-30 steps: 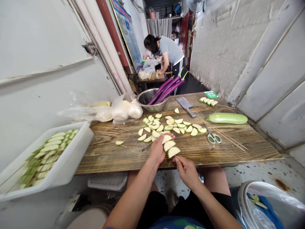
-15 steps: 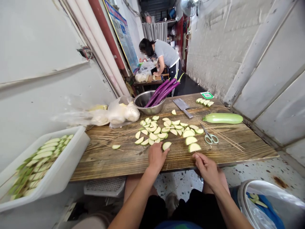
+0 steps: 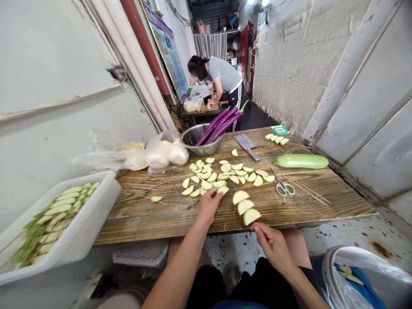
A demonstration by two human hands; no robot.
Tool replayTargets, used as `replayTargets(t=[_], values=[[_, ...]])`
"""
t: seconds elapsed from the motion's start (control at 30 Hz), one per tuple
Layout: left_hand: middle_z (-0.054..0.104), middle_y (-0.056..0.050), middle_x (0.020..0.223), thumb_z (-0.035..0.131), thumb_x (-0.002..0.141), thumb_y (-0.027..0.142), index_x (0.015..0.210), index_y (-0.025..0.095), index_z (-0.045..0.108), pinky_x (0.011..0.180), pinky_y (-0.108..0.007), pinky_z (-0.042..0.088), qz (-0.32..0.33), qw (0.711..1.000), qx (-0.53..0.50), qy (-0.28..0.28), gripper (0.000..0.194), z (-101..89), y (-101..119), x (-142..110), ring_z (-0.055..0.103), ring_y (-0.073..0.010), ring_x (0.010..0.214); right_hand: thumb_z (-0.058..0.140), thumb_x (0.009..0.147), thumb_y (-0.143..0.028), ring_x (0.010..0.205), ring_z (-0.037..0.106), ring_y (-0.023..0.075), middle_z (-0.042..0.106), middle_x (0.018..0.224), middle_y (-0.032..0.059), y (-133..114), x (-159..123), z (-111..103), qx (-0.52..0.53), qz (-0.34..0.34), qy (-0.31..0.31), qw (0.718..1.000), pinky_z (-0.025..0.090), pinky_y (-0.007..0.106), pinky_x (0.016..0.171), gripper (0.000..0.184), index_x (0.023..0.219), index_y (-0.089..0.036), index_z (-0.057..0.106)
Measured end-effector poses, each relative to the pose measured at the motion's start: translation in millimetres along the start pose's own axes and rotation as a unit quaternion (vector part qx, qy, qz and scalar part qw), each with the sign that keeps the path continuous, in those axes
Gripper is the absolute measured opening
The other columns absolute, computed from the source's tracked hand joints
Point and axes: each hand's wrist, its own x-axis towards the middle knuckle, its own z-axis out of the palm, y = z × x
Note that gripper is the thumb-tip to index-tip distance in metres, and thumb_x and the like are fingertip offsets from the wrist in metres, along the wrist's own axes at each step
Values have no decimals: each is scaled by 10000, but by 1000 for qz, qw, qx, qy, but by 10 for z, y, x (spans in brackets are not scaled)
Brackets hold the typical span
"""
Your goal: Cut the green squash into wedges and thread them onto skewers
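Note:
My right hand (image 3: 273,240) pinches the lower end of a thin wooden skewer (image 3: 254,222). Three half-round zucchini slices (image 3: 252,216) are threaded on it, and its tip points up and left, toward my other hand. With thumb and fingers, my left hand (image 3: 209,207) grips a single zucchini slice (image 3: 223,189) at the near edge of the loose pile. Those loose slices (image 3: 206,175), pale with green rind, lie scattered over the wooden table (image 3: 144,223).
A cleaver (image 3: 246,145), scissors (image 3: 285,188), a whole zucchini (image 3: 301,161) and bare skewers (image 3: 305,189) lie on the table. Eggplants (image 3: 219,126) stand in a metal bowl (image 3: 206,150). Left is a white bin (image 3: 96,210) of skewered slices; a bucket (image 3: 331,266) stands right. Beyond, a person (image 3: 225,75) bends over another table.
My right hand has moved left and nearer to me, bringing the loaded skewer along and tilting it leftward. My left hand has taken hold of a zucchini slice.

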Motion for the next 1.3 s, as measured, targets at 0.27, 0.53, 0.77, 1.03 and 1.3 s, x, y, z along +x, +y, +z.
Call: replayTargets(t=[0.27,0.53,0.77,1.03,1.3], values=[[640,-90,728,557,776,115,837,98,559,591,-256,533,-257,935,-242,25,64,-267,166,106,635,-146,642,345,901,-276,585,545,142,585,666,33,-97,-91,275,-31,-37,-75,996,410,233,591,264,791,-180,564],[668,-104,833,545,785,117,896,126,530,719,-401,531,-271,932,-241,11,112,-376,147,123,665,-205,757,339,899,-259,563,533,131,577,651,19,-144,-86,308,-63,-26,-101,993,376,222,564,259,770,-181,550],[675,-98,821,529,798,136,918,137,537,714,-422,522,-282,932,-228,0,120,-349,172,104,666,-203,744,333,899,-259,540,510,118,554,623,1,-153,-79,332,-69,-22,-102,992,347,209,540,262,784,-179,554],[674,-97,797,520,802,130,900,130,542,709,-410,525,-278,935,-222,3,101,-297,189,74,667,-200,715,332,898,-265,551,519,119,565,636,5,-136,-87,328,-58,-15,-102,993,354,214,556,274,774,-174,558],[673,-108,796,509,809,126,898,109,546,708,-398,530,-279,934,-222,4,98,-264,195,55,667,-197,711,331,899,-272,551,527,126,584,638,14,-140,-70,323,-60,-7,-104,993,358,219,551,288,779,-172,573]])
